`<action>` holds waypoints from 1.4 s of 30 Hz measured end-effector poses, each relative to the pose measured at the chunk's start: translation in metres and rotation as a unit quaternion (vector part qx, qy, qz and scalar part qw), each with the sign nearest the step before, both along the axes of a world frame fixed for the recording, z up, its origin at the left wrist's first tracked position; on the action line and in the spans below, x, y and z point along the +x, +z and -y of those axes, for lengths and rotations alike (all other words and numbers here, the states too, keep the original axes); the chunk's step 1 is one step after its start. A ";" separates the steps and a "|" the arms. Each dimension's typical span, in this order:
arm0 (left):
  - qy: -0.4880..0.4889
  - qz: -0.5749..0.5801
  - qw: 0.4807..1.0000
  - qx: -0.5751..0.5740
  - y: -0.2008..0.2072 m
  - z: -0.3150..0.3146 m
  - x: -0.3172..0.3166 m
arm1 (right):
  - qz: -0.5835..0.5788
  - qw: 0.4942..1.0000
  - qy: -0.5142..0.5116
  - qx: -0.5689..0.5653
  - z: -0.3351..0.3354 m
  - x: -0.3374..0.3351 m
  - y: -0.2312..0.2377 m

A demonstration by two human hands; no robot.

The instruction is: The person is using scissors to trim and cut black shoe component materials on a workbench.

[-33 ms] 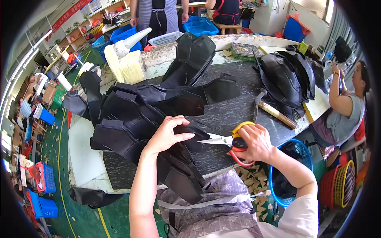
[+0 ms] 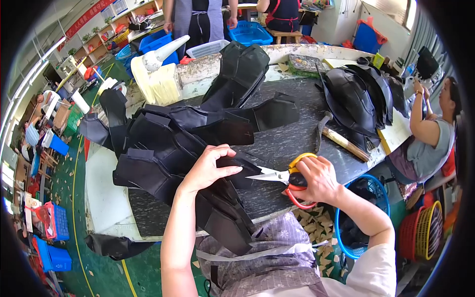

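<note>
Over the middle of the table, my left hand [image 2: 210, 168] is closed on the edge of a black leather-like piece [image 2: 230, 227], its thumb and fingers pressing the material. That piece hangs down over the table's front edge toward my apron. In my right hand [image 2: 316, 179] is a pair of scissors [image 2: 277, 175] with yellow and red handles. The blades point left, slightly apart, with their tips just short of my left thumb and beside the black material. More black stitched pieces [image 2: 153, 131] lie overlapped in a heap to the left and beyond my left hand.
A hammer [image 2: 346, 143] with a wooden handle lies right of the scissors, near a stack of curved black pieces [image 2: 354, 99]. Below the right table edge stands a blue basket [image 2: 338, 222]. A white horn-shaped stand [image 2: 161, 54] rises at the back left. A co-worker [image 2: 428, 128] sits at the right.
</note>
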State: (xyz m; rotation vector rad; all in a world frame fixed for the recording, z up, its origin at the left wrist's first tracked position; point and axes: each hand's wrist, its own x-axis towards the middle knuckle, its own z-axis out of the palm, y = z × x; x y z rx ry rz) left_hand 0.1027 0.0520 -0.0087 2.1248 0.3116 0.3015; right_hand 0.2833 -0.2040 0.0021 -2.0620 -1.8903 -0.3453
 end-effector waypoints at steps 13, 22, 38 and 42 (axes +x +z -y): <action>-0.112 0.052 0.992 -0.002 0.012 -0.011 -0.003 | 0.017 0.999 0.004 0.041 -0.003 -0.001 -0.018; -0.075 0.032 0.984 -0.161 0.006 -0.008 0.003 | 0.046 0.997 -0.002 0.056 -0.032 -0.009 0.000; 0.135 0.159 0.974 -0.090 0.012 0.037 0.016 | -0.526 0.839 -0.024 0.139 -0.113 0.001 -0.010; 0.093 0.263 0.922 0.268 0.033 0.030 0.024 | -0.602 0.793 -0.024 0.094 -0.061 -0.025 -0.004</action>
